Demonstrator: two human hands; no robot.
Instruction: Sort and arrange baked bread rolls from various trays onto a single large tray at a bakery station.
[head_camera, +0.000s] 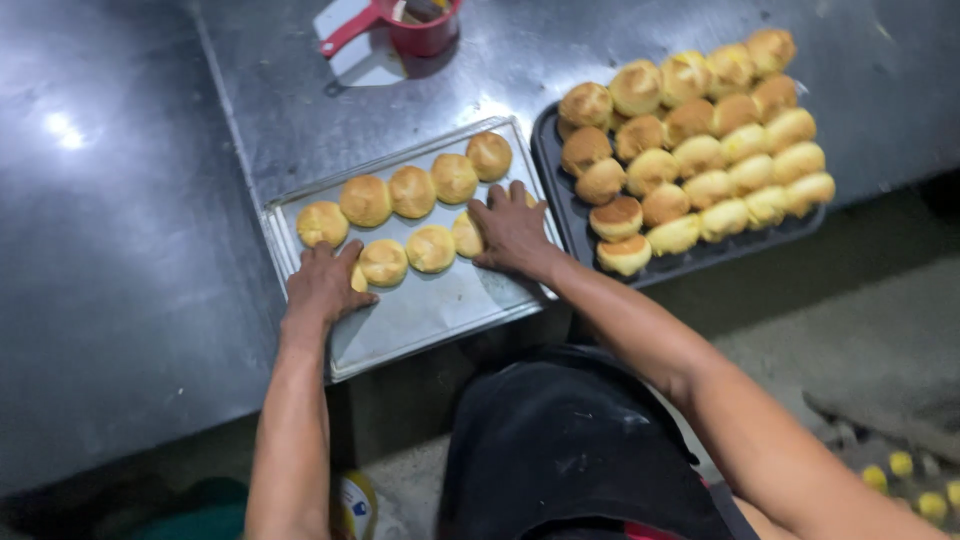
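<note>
Dark apron cloth (570, 450) fills the bottom of the view, and both bare forearms reach up from it toward twelve o'clock. Left hand (325, 283) lies palm down on the pale baking tray (420, 315), fingers together and curled lightly over a bun at the near row's left end; whether it grips that bun cannot be told. Right hand (512, 232) rests flat at the tray's right end, fingers slightly spread, touching the last bun of the near row. Between the two hands sit the near-row buns (407, 255), so the row lies at three o'clock from the left fingers and at nine o'clock from the right ones. Its long axis runs from eight o'clock to two o'clock, as does the far row (410, 190). Beyond, at two o'clock, a dark tray (555, 170) is packed with golden buns (700, 150). Farthest off, a red cup (420, 25) stands on the steel table (130, 250).
</note>
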